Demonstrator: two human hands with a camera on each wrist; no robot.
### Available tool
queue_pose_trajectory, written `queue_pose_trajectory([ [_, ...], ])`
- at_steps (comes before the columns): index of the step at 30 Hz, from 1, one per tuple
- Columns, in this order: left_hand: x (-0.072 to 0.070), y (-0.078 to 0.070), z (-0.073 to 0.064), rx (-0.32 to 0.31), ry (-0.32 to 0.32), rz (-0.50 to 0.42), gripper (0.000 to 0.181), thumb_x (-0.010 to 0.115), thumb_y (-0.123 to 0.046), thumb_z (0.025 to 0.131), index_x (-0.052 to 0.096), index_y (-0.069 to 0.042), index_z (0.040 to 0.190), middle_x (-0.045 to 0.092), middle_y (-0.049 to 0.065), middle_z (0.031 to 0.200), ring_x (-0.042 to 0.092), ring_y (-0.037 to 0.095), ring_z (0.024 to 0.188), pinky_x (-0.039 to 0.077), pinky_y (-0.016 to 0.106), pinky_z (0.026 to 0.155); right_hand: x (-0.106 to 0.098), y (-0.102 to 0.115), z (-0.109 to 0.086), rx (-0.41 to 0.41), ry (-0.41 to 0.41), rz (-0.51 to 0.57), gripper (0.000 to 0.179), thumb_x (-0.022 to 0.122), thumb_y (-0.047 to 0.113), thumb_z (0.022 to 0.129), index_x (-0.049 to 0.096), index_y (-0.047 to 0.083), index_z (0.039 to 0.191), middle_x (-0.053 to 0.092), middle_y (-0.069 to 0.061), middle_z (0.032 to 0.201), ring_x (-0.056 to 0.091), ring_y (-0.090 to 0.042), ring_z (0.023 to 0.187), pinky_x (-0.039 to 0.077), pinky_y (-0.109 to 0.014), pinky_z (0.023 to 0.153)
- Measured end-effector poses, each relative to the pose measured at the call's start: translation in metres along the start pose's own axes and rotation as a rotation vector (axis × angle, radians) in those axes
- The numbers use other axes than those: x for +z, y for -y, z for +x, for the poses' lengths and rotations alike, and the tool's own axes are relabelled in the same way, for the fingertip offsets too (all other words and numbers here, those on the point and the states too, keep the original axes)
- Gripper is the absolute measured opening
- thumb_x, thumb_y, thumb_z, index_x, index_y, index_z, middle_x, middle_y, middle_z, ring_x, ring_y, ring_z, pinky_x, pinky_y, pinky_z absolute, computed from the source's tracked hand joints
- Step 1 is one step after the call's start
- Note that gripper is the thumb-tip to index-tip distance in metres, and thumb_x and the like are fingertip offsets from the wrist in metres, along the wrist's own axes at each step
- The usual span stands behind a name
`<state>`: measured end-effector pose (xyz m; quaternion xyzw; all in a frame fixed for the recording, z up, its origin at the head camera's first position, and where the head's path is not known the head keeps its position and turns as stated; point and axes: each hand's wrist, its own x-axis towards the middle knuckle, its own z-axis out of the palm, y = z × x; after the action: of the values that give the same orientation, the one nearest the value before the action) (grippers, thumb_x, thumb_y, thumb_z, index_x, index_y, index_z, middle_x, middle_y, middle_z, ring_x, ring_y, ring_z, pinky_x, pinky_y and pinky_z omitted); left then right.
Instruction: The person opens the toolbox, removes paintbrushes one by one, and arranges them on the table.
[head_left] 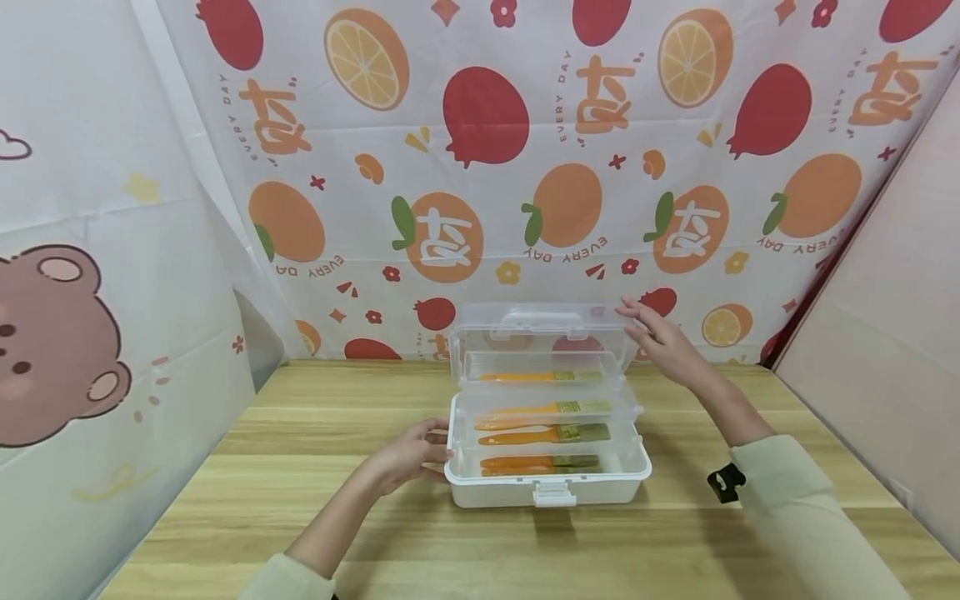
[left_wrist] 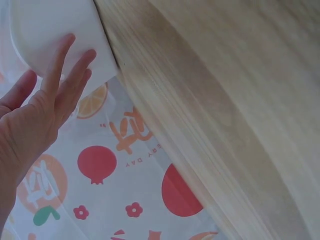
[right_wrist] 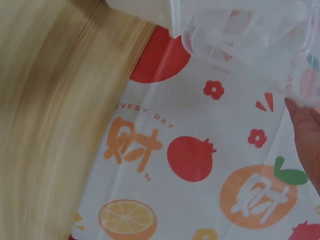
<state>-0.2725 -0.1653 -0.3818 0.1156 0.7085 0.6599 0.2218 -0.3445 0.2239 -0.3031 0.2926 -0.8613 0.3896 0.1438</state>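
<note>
A white plastic storage box (head_left: 487, 495) stands on the table, its clear lid (head_left: 540, 321) raised at the back. Inside, clear trays are spread out, with several paintbrushes (head_left: 517, 437) with orange handles lying in and below them. My left hand (head_left: 408, 457) rests against the box's left side; in the left wrist view its fingers (left_wrist: 62, 57) are extended along the white wall. Beside the lid's upper right corner is my right hand (head_left: 663, 342), fingers spread and touching the lid's edge. In the right wrist view only part of that hand (right_wrist: 306, 135) shows.
A white latch (head_left: 553, 493) sits at the box's front. Behind the wooden table (head_left: 360, 542) hangs a fruit-patterned cloth (head_left: 487, 208), close to the raised lid. A bear-patterned cloth (head_left: 172, 333) borders the left, and a plain pale panel (head_left: 885, 317) the right.
</note>
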Motion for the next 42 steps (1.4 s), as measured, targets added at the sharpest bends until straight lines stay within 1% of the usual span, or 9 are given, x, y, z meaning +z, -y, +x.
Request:
queue_pose_trajectory([
  [3,0.000,0.001,0.000,0.003,0.001,0.002,0.048,0.047,0.007,0.087,0.026,0.014,0.130,0.037,0.034,0.125,0.050,0.039,0.104,0.048,0.048,0.078,-0.002,0.004,-0.006,-0.023,-0.002,0.047,0.037,0.041,0.004,0.098,0.040,-0.009,0.132,0.024,-0.022,0.144,0.018,-0.039,0.131,0.026,-0.057,0.097],
  [10,0.002,0.003,-0.001,0.011,0.003,0.004,0.048,0.048,0.007,0.087,0.026,0.014,0.130,0.036,0.034,0.126,0.052,0.033,0.101,0.048,0.049,0.078,0.001,-0.007,-0.013,-0.047,0.028,0.234,0.045,0.037,-0.007,0.095,0.030,-0.007,0.139,0.014,-0.020,0.148,0.007,-0.031,0.136,0.028,-0.020,0.098],
  [15,0.002,0.002,-0.001,0.014,0.005,0.004,0.049,0.048,0.006,0.088,0.025,0.014,0.130,0.035,0.035,0.127,0.052,0.033,0.101,0.048,0.048,0.078,0.011,-0.022,-0.013,-0.030,-0.075,0.260,0.045,0.037,-0.007,0.095,0.031,-0.003,0.140,0.021,-0.020,0.146,0.032,-0.026,0.127,0.045,-0.029,0.085],
  [19,0.001,0.002,-0.002,0.017,0.013,0.003,0.050,0.048,0.006,0.088,0.025,0.014,0.131,0.034,0.035,0.128,0.052,0.033,0.101,0.048,0.048,0.078,0.019,-0.025,-0.012,-0.010,-0.179,0.288,0.044,0.040,-0.009,0.094,0.034,-0.006,0.137,0.028,-0.024,0.141,0.051,-0.020,0.109,0.049,-0.028,0.077],
  [22,0.001,0.002,-0.002,0.017,0.019,0.004,0.050,0.048,0.005,0.088,0.024,0.015,0.131,0.034,0.035,0.128,0.052,0.035,0.102,0.048,0.049,0.079,0.022,-0.026,-0.012,0.012,-0.177,0.353,0.051,0.040,-0.014,0.092,0.031,-0.002,0.140,0.026,-0.024,0.143,0.050,-0.018,0.111,0.047,-0.032,0.080],
  [28,0.001,0.002,-0.002,0.014,0.020,0.005,0.051,0.048,0.005,0.088,0.023,0.015,0.131,0.034,0.035,0.127,0.050,0.038,0.104,0.047,0.050,0.080,0.031,-0.040,-0.010,0.073,-0.190,0.433,0.060,0.041,-0.016,0.089,0.027,0.005,0.144,0.037,-0.029,0.134,0.042,-0.041,0.115,0.046,-0.032,0.083],
  [34,-0.004,0.002,0.003,0.013,0.024,-0.004,0.051,0.047,0.006,0.088,0.023,0.015,0.131,0.033,0.036,0.127,0.048,0.042,0.106,0.047,0.049,0.079,0.045,-0.056,-0.007,0.131,-0.224,0.414,0.050,0.041,-0.015,0.090,0.029,-0.009,0.138,0.036,-0.029,0.134,0.038,-0.043,0.118,0.045,-0.027,0.085],
  [38,-0.008,0.003,0.006,0.014,0.031,-0.008,0.051,0.047,0.006,0.088,0.023,0.015,0.131,0.033,0.036,0.128,0.050,0.039,0.104,0.047,0.049,0.079,0.053,-0.060,-0.005,0.195,-0.223,0.392,0.054,0.039,-0.015,0.090,0.026,-0.005,0.141,0.033,-0.027,0.137,0.039,-0.041,0.118,0.044,-0.012,0.072],
  [42,-0.011,0.003,0.009,0.015,0.034,-0.006,0.050,0.048,0.005,0.088,0.024,0.015,0.131,0.034,0.035,0.127,0.052,0.035,0.101,0.047,0.049,0.079,0.058,-0.063,-0.002,0.196,-0.237,0.346,0.054,0.036,-0.018,0.088,0.027,-0.006,0.140,0.033,-0.028,0.136,0.039,-0.042,0.119,0.042,-0.010,0.075],
])
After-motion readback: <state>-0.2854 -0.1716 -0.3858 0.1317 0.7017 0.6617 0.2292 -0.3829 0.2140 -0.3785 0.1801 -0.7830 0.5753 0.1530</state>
